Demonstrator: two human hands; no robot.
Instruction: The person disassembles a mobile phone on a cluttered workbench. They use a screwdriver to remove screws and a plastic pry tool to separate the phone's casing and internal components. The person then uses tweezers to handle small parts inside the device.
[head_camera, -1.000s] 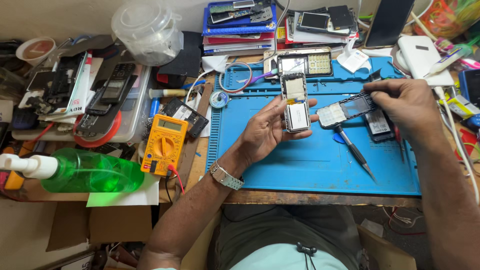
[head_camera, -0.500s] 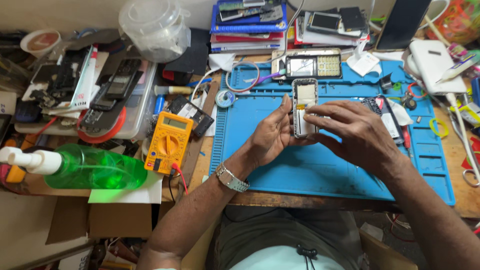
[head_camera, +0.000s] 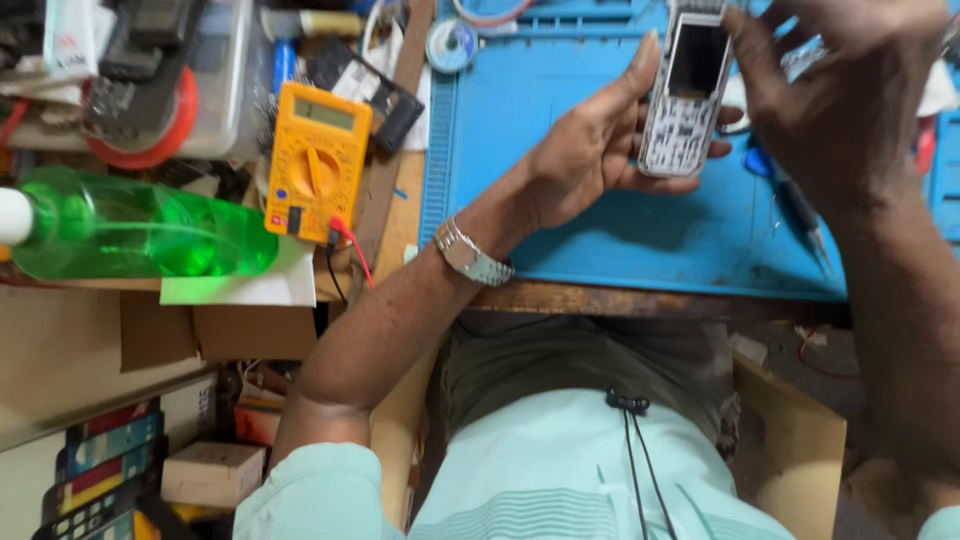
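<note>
Cradling a keypad phone (head_camera: 685, 95) at the upper right of the frame, the left hand (head_camera: 590, 150) is clasped around it above the blue mat (head_camera: 600, 230). The right hand (head_camera: 850, 110) pinches its top edge, fingers together. A yellow multimeter (head_camera: 315, 160) lies at upper left.

Bright even light, soft shadows, slight blur
</note>
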